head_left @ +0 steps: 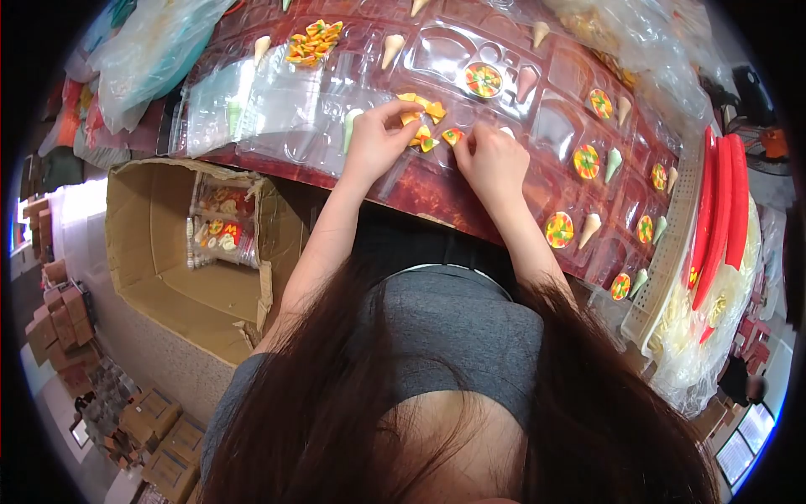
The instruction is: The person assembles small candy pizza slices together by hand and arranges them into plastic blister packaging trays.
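Note:
Over the clear plastic trays [294, 155], my left hand [379, 139] pinches a small orange-yellow wedge piece [410, 118]. My right hand [494, 161] is closed, its fingertips at another wedge with red and green on it [452, 136]. Between the hands lie several loose wedge pieces [424, 141]. A heap of the same pieces [314, 42] sits in a tray further up. Round discs made of such wedges [484, 81] fill compartments to the right, beside small cone-shaped pieces [590, 228]. A pale green cone [352, 126] lies left of my left hand.
An open cardboard box [185, 294] with packaged toy sets [222, 220] stands below left. Plastic bags [155, 59] lie at the upper left and upper right. At the right, a perforated basket [677, 244] holds long red pieces [714, 218]. Stacked cartons [164, 437] are at lower left.

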### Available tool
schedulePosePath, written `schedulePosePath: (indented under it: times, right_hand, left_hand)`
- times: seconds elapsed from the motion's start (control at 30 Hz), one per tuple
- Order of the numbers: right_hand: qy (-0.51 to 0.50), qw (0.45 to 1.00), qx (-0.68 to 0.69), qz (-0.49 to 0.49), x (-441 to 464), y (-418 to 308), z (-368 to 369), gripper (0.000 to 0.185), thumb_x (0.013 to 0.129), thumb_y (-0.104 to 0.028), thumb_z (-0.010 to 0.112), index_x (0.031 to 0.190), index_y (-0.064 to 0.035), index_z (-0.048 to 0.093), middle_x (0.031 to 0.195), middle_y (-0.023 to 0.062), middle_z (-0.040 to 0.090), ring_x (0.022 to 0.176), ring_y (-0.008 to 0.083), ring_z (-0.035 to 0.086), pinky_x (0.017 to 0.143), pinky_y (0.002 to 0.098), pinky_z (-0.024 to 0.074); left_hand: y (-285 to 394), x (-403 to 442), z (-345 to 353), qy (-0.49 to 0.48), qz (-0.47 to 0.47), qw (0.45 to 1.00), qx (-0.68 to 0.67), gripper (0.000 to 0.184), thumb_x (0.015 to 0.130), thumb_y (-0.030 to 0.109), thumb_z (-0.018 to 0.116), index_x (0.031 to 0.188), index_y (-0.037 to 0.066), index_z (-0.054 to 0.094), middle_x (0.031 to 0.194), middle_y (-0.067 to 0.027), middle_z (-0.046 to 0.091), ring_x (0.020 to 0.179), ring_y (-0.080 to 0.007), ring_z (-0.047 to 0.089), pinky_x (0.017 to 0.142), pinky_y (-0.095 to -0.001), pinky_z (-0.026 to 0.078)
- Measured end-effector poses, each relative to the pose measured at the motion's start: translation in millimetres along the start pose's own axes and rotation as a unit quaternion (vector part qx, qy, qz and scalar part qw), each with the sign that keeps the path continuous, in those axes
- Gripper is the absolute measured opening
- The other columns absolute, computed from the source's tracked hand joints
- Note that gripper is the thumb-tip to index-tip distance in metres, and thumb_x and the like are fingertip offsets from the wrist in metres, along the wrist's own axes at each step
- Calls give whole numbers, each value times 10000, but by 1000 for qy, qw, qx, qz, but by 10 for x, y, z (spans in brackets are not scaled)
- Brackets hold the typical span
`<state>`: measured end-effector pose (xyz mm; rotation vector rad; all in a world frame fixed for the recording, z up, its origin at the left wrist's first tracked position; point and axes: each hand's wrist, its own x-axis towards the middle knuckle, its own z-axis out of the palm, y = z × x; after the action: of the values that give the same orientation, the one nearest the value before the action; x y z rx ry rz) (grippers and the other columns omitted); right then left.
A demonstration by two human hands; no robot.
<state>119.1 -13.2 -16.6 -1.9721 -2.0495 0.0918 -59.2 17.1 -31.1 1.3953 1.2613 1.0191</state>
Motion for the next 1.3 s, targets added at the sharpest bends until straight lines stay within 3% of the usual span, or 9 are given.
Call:
schedulePosePath:
  times: [0.07,0.2,0.4,0.53,0.7,0.9,1.03,1.2,1.3]
  right_hand:
    - [-14,1000,-12,17,-1,-34,-11,62,782,-132,642,780,-84,603,826,52,607,687,248,595,587,318,475]
    - [74,984,126,-104,7,-110,-103,57,781,-135,650,806,-93,621,855,30,609,689,236,595,582,320,473]
    - [62,959,150,-231,10,-75,124,29,776,-130,634,786,-104,625,907,24,591,715,214,582,576,304,473]
    - [52,977,109,-175,-60,-14,-26,82,772,-112,654,848,-122,682,936,3,603,716,209,584,614,286,470]
    - [86,966,122,-213,-29,27,26,106,763,-132,644,863,-106,670,941,3,599,704,192,554,588,297,471]
    - [80,971,117,-192,-19,49,-53,141,772,-105,653,909,-94,686,926,11,608,665,183,540,576,283,456]
    - [27,930,365,-46,16,-104,-211,151,785,-25,641,919,-67,696,920,15,602,643,136,514,590,232,423]
    - [10,908,417,-42,85,-159,-180,137,801,4,621,914,-39,686,918,26,599,645,105,490,606,211,400]
    - [-8,907,421,-27,34,-55,-230,131,794,-3,630,907,-42,684,916,31,599,655,124,507,610,225,415]
  left_hand:
    - [-4,7,-10,1,0,1000,6,243,778,-20,627,1018,-16,668,900,-67,675,732,-109,601,666,-200,516]
    - [-65,14,-22,-7,-15,999,-51,236,781,-16,630,1014,-8,671,900,-61,677,731,-104,597,679,-200,506]
    - [-112,47,-29,-13,-9,999,-51,231,785,-10,632,1011,1,674,901,-55,678,729,-103,593,689,-202,495]
    - [-90,39,-20,-5,-19,998,-57,225,790,-2,633,1011,7,676,905,-53,678,724,-103,587,685,-204,487]
    - [-106,60,-40,-23,-22,998,-46,218,797,2,630,1010,3,676,905,-51,676,740,-105,598,698,-207,494]
    - [-101,79,-67,-45,-34,995,-79,234,815,-2,617,1046,-3,656,927,-73,675,776,-120,621,726,-203,506]
    - [70,56,-125,-94,-81,974,-189,245,834,-16,602,1079,-9,623,965,-104,673,817,-142,643,751,-210,521]
    - [184,3,-115,-168,-49,960,-217,244,842,-32,593,1085,-8,601,1001,-124,669,836,-149,652,763,-218,528]
    - [145,-16,-147,-142,-74,962,-221,226,862,-20,586,1088,-11,596,1025,-128,666,873,-146,644,792,-217,519]
